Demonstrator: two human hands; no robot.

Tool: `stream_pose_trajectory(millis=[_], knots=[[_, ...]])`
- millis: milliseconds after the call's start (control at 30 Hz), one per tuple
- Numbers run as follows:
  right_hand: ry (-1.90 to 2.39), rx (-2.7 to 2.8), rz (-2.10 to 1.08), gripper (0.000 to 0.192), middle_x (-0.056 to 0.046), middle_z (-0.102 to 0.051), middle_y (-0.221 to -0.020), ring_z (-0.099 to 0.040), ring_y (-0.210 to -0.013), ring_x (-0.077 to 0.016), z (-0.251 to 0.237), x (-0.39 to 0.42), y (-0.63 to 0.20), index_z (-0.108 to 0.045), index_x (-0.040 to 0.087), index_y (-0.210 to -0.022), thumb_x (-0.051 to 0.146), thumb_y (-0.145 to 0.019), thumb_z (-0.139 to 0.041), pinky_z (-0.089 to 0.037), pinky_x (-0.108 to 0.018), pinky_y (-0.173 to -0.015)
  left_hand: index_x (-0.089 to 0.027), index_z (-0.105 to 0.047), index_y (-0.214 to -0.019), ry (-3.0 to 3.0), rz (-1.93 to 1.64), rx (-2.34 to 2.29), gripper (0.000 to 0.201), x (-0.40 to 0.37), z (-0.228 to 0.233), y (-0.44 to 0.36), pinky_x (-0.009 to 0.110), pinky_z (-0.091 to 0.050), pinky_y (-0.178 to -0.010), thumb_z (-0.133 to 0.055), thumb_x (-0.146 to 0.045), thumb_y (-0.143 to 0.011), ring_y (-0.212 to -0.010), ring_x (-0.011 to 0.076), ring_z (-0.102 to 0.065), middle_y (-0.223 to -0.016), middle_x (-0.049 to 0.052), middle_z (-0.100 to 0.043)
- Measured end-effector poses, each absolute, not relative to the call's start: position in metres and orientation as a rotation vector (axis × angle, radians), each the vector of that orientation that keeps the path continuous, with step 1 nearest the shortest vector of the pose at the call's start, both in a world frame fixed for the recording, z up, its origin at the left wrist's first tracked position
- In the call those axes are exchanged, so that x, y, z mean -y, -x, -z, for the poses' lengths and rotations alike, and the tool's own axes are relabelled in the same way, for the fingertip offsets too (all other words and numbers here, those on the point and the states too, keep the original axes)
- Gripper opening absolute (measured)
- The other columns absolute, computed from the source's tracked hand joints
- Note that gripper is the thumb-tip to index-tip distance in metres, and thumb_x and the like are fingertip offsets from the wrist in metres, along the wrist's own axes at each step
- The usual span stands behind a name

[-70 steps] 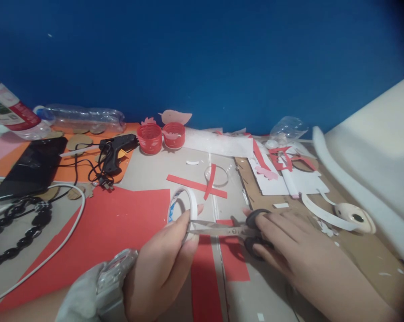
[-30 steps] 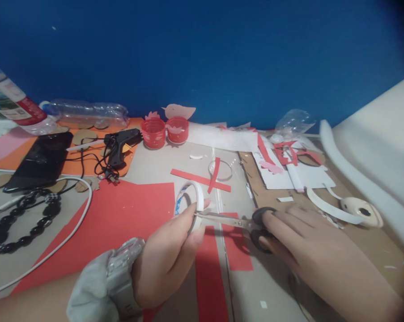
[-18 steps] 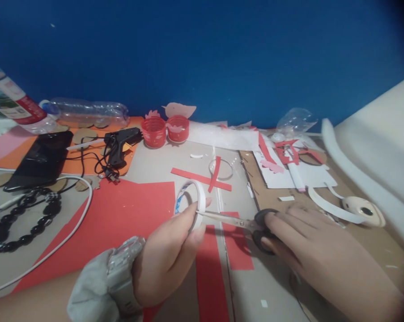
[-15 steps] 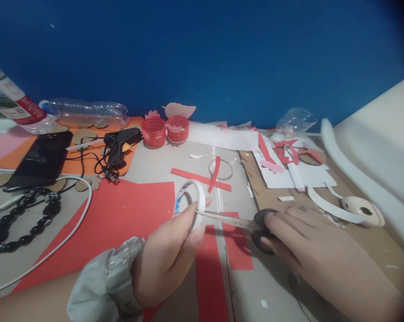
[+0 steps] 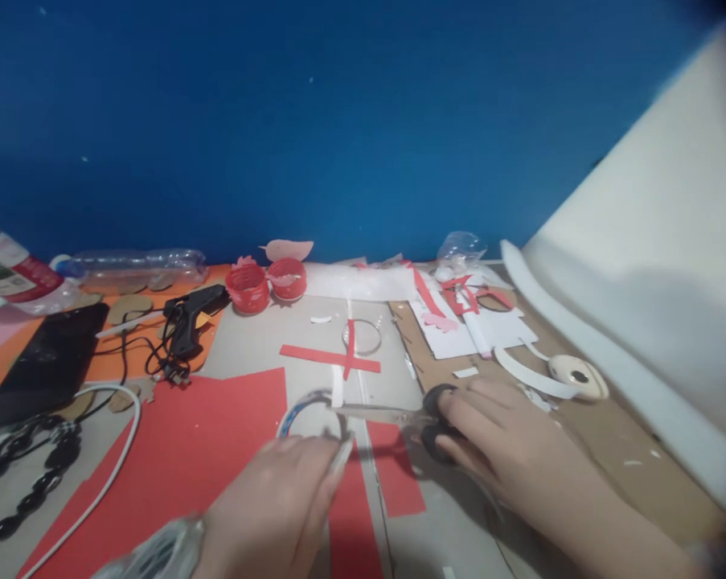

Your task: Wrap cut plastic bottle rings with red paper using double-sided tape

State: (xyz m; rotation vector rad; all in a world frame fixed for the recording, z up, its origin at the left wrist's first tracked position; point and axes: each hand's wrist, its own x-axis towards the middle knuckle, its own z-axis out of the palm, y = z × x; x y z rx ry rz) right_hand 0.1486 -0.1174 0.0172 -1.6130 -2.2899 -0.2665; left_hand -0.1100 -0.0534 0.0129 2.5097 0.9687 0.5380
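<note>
- The view has tipped upward and blurred since half a second ago, so the blue wall fills more of the picture and the worktop sits lower; the things on it have not shifted among themselves.
- The large red paper sheet [image 5: 175, 450] lies as before under the left forearm.
- The left hand [image 5: 272, 507] has dropped lower and nearer, its fingers still clamped on the white ring-shaped roll of double-sided tape [image 5: 311, 414], now tilted flatter over the sheet's right edge.
- The right hand [image 5: 495, 442] stays palm-down, fingers closed through the black loops of the steel scissors [image 5: 399, 416].
- The blades look nearly shut at the roll's rim, which suggests the snip is finished or close to it; motion blur hides the tape end.
</note>
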Motion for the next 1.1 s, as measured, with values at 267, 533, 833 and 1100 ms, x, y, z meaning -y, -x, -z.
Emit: stream_pose_trajectory(millis=[267, 533, 833, 1100], knots=[[1.567, 2.284, 0.27, 0.03, -0.004, -0.059, -0.068, -0.045, -0.062, -0.019, -0.025, 0.114, -0.141, -0.057, 0.016, -0.076, 0.023, -0.098, -0.037, -0.032, -0.03, -0.059, -0.021, -0.064, -0.08, -2.901, 0.054, -1.183, 0.029, 0.022, -0.029, 0.116, 0.042, -0.045, -0.069, -0.037, -0.022, -0.091, -0.073, 0.0265, -0.063, -0.076, 0.006, -0.068], [1.592, 2.328, 0.257, 0.025, -0.003, -0.06, -0.07, -0.047, -0.065, -0.0183, -0.02, 0.114, -0.137, -0.058, 0.016, -0.078, 0.021, -0.096, -0.041, -0.032, -0.03, -0.061, -0.019, -0.06, -0.088, -2.81, -0.226, -1.185, 0.015, 0.002, -0.004, 0.11, 0.045, -0.038, -0.078, -0.045, -0.02, -0.085, -0.091, 0.0297, -0.057, -0.096, 0.009, -0.064], [1.594, 2.408, 0.344, 0.019, -0.001, -0.056, -0.069, -0.046, -0.068, -0.0181, -0.013, 0.11, -0.137, -0.056, 0.017, -0.075, 0.017, -0.093, -0.048, -0.028, -0.031, -0.064, -0.021, -0.053, -0.076, -2.217, -0.616, -0.849, 0.027, 0.006, -0.005, 0.117, 0.033, -0.041, -0.083, -0.036, -0.026, -0.096, -0.086, 0.0186, -0.052, -0.084, 0.003, -0.054], [1.666, 2.395, 0.294, 0.012, -0.001, -0.06, -0.069, -0.05, -0.069, -0.0189, -0.012, 0.11, -0.137, -0.058, 0.017, -0.08, 0.017, -0.091, -0.052, -0.029, -0.032, -0.064, -0.021, -0.051, -0.072, -2.059, -0.797, -0.991, 0.025, 0.003, -0.003, 0.116, 0.027, -0.042, -0.073, -0.044, -0.029, -0.094, -0.076, 0.0157, -0.052, -0.076, 0.0, -0.052]])
